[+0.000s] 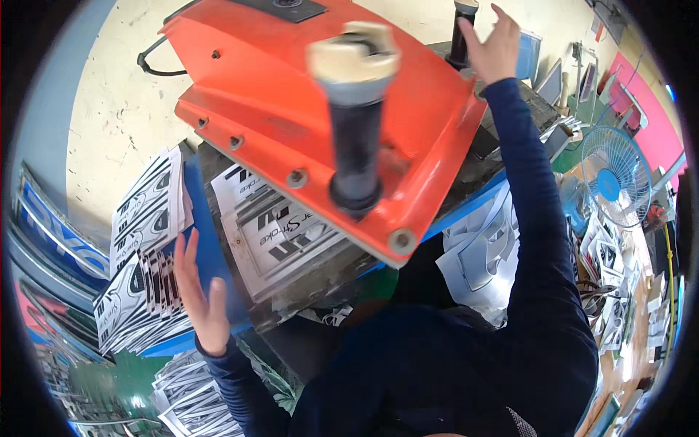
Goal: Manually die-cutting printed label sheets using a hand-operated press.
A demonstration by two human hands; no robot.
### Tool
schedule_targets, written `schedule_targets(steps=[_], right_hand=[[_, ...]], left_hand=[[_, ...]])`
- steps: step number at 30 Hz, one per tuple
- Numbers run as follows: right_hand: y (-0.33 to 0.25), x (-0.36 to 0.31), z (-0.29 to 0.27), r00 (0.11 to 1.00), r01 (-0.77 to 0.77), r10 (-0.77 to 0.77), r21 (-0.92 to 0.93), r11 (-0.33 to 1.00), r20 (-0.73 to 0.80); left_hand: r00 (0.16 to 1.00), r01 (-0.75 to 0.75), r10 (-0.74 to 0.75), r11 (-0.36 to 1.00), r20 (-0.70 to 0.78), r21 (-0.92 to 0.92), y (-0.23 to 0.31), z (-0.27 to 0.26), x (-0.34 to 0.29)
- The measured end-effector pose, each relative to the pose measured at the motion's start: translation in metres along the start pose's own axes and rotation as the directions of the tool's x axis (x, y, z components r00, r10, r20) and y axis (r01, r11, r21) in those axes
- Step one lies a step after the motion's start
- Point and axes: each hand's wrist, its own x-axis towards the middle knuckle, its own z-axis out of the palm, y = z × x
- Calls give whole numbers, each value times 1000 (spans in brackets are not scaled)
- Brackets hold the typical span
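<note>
An orange press arm [287, 95] is seen at 12 o'clock, slanted over the bench [273, 313], with a stack of printed sheets [280, 233] lying partly covered beneath its near edge, at about 9 o'clock. Two upright handles are borne by it: the near handle [357, 131], black-gripped with a worn cream top, at 12 o'clock, and the far handle [460, 40] at 1 o'clock. The right hand [501, 49] is held open just beside the far handle, thumb and fingers parted; nothing is seen to be gripped, and whether the handle is touched by the thumb cannot be told. The left hand [204, 309] is held open and empty at 8 o'clock, with fingers spread, near a fanned pile of printed sheets [142, 218] at 9 o'clock. Further out, white offcuts [477, 251] are seen between 3 and 4 o'clock, and a blue fan [615, 178] at nearly 3. The step in hand is judged to be a pause in press work, the handles being either just let go or about to be taken. For a next move on the arm, both handles would need to be firmly grasped; for one on the paper, the left hand would need to be kept clear of the arm's edge.
</note>
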Motion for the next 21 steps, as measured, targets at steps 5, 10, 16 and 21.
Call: schedule_targets(steps=[5,10,16,21], right_hand=[[-35,-3,-57,796,-604,134,761,236,590],[-72,-14,-59,767,-627,-171,779,10,619],[-40,-11,-27,672,-740,179,639,209,719],[16,-10,24,621,-772,405,613,167,671]], left_hand=[[956,-15,-20,993,294,116,-17,-7,0],[938,11,-63,988,342,153,-18,-9,-4],[927,57,-144,967,347,250,-16,-6,-3],[958,70,-118,980,263,184,-15,-6,-3]])
